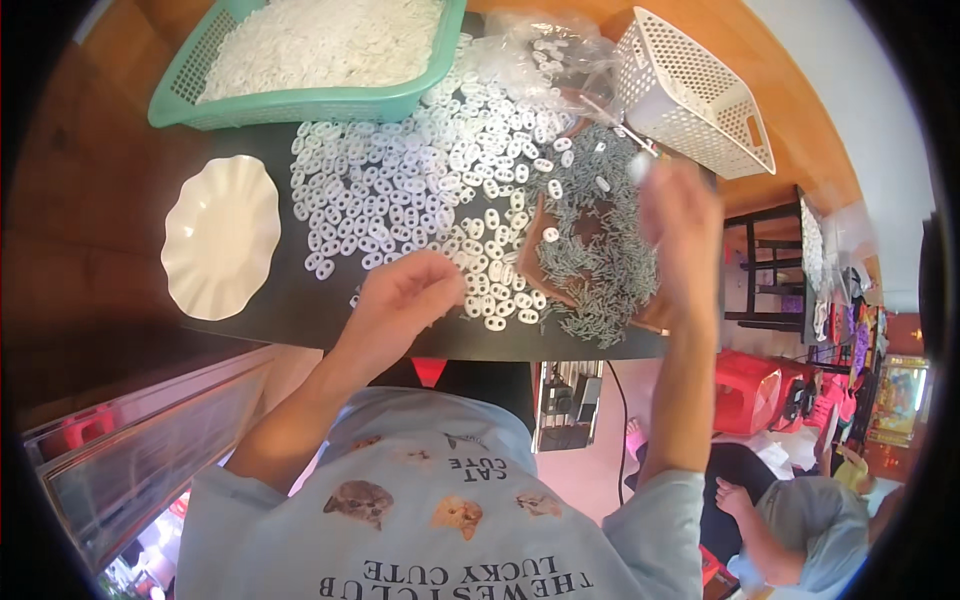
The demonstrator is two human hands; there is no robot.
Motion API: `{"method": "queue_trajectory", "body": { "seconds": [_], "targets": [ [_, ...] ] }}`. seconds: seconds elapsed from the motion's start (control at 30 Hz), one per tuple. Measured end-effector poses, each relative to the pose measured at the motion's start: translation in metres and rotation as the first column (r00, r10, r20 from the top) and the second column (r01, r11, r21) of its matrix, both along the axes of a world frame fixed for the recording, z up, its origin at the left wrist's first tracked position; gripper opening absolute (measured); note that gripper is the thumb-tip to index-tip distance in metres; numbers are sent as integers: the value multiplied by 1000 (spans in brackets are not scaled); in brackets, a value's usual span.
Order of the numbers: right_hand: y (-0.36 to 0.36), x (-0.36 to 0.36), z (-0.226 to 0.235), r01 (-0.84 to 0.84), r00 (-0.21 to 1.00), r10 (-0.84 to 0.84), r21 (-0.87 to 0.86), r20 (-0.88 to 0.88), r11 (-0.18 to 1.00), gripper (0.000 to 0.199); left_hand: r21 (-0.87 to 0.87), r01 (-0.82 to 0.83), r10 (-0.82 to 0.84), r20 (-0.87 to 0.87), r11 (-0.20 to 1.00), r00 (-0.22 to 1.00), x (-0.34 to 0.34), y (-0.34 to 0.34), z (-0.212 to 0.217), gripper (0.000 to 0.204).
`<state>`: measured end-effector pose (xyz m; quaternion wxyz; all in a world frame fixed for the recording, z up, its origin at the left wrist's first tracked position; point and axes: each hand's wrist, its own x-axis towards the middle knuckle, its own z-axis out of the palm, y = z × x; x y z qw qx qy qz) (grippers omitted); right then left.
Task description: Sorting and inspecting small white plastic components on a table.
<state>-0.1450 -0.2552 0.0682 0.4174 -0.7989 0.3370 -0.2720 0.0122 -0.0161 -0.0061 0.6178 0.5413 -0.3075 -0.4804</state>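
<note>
Thumb and fingers pressed together, my left hand (413,290) sits at the near edge of the spread of small white oval two-hole pieces (375,190). Whatever it pinches, if anything, is hidden. My right hand (682,215) is raised over the right side of the heap of small grey screw-like pieces (590,240), close to a white perforated basket (690,95). Motion blurs its fingers, and a smeared white spot (641,167) shows at their tips. A few white ovals lie on the grey heap, which rests on a brown sheet or tray (535,250).
A green basket (290,106) full of white pieces stands at the back left. Nearer left is a cream scalloped dish (220,238). A clear plastic bag (550,60) lies at the back. Another person (810,525) sits at lower right, near a red stool (748,392).
</note>
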Motion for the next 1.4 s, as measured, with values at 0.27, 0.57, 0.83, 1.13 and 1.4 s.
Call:
{"method": "queue_trajectory", "body": {
  "seconds": [0.27, 0.57, 0.83, 1.13, 1.4],
  "targets": [
    [-76, 29, 11, -26, 978, 3, -109, -209, 994, 23, -22, -74, 77, 218, 997, 973, 0, 11, -18, 13],
    [19, 78, -43, -582, 798, 439, -341, -412, 738, 20, -192, -77, 162, 481, 978, 862, 2, 14, -10, 10],
    [31, 99, -56, -647, 743, 396, -428, -540, 631, 17, -441, -46, 363, 672, 896, 645, 3, 12, -25, 8],
    [35, 105, -66, -620, 783, 327, -619, -530, 482, 11, -474, -60, 404, 670, 879, 623, 2, 10, -22, 8],
    [59, 80, -48, -488, 859, 509, 216, -52, 846, 12, -185, -272, 324, 397, 945, 859, -5, 8, -2, 13]
  ]
}}
